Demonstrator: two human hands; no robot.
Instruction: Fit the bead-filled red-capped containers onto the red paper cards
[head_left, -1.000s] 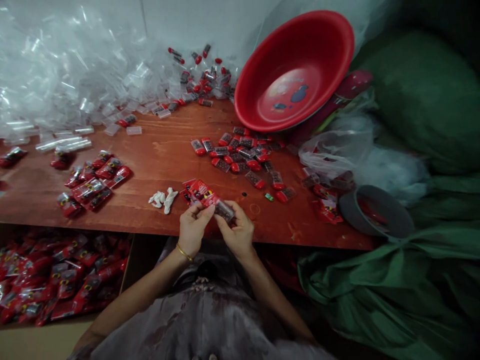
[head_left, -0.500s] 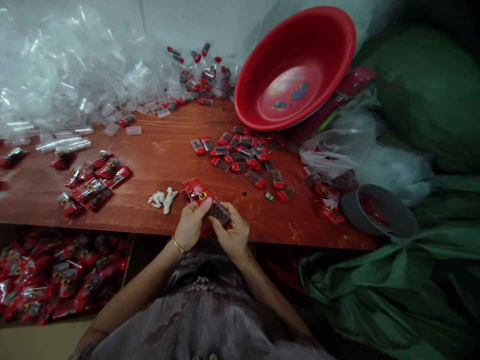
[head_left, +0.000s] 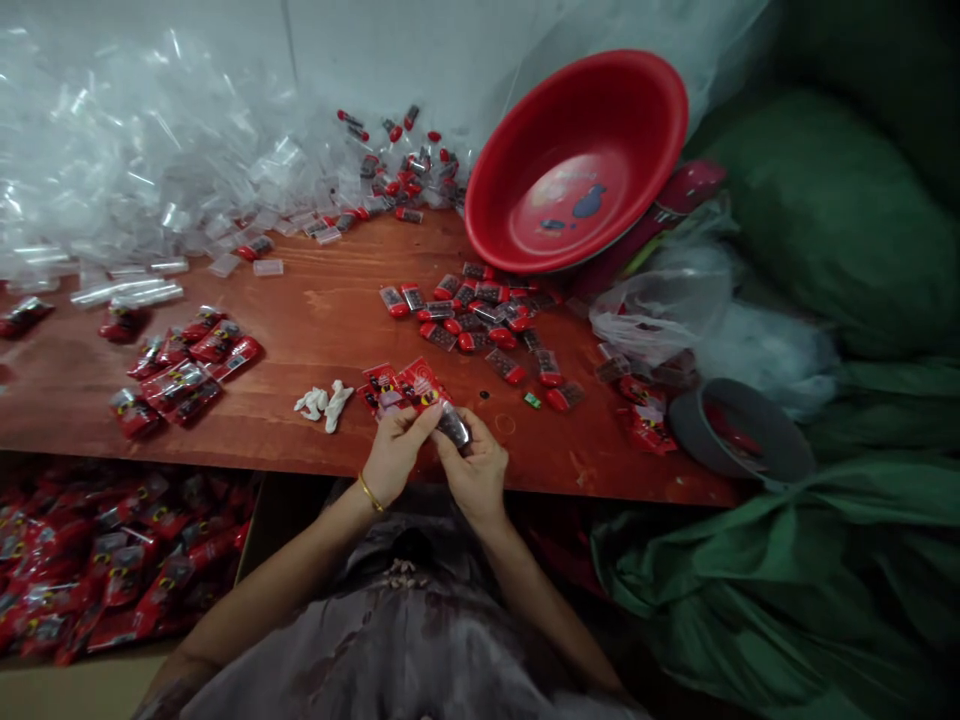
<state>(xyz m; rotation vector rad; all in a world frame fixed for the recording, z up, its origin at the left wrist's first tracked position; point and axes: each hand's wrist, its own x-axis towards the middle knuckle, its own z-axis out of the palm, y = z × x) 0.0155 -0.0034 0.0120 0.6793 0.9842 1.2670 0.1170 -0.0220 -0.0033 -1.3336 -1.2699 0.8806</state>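
Observation:
My left hand [head_left: 397,455], with a gold bangle at the wrist, is closed on a red printed packet [head_left: 420,380] near the table's front edge. My right hand [head_left: 478,468] grips a clear plastic container with dark contents [head_left: 454,426], its end against the packet. The left thumb reaches to the meeting point of the two, where fingers hide whether the container is inside the packet. Another red packet [head_left: 381,388] lies just left of the held one. Crumpled white scraps [head_left: 326,403] rest beside it.
Loose red-ended containers [head_left: 487,310] lie beyond my hands. Filled packets [head_left: 180,375] are grouped at left, above a box of packets [head_left: 112,560]. Empty clear tubes [head_left: 150,160] heap at the back. A red basin [head_left: 577,160] leans at the back right; a grey bowl [head_left: 697,430] stands at right.
Both hands have shifted slightly right with the packet and container. The held packet now shows apart from the red packet lying at its left. The container has turned more upright.

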